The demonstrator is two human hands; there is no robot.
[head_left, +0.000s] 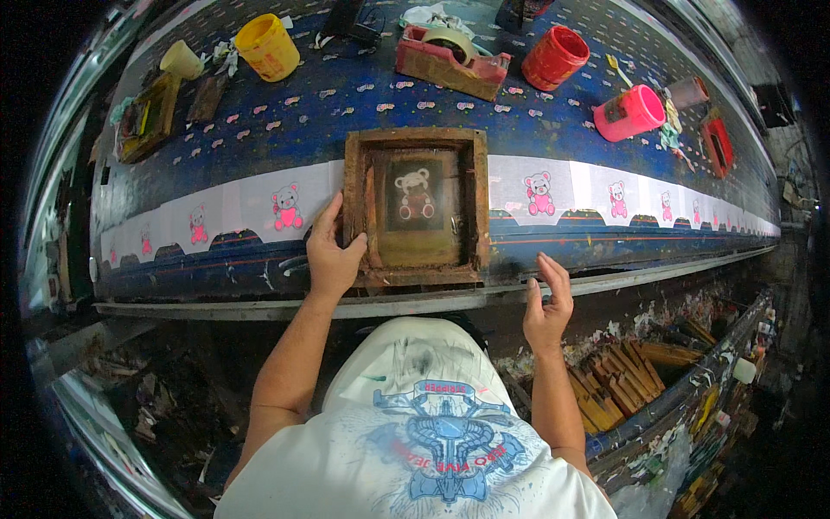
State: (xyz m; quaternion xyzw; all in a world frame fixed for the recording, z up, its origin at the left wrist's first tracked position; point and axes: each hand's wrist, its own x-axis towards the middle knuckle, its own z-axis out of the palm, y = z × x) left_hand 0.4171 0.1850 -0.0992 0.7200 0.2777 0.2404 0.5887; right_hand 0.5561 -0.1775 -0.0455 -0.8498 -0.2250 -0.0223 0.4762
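A wooden screen-printing frame (pixel 480 206) lies on the blue table over a row of white cloth pieces (pixel 510 186). Its mesh carries a bear stencil (pixel 415 195). My left hand (pixel 334 251) grips the frame's left side, thumb on the near left corner and fingers along the outer edge. To the right of the frame, my right hand (pixel 548 307) hovers at the table's near edge, touching nothing, fingers slightly curled and apart from the thumb. Pink and white bear prints (pixel 286 206) show on the cloth pieces on both sides.
Across the table stand a yellow tub (pixel 266 49), a tape dispenser (pixel 454 62), a red tub (pixel 555 57) and a tipped pink tub (pixel 629 113). Another wooden frame (pixel 149 117) lies far left. A metal rail (pixel 415 304) runs along the near edge; wooden pieces (pixel 618 381) lie below right.
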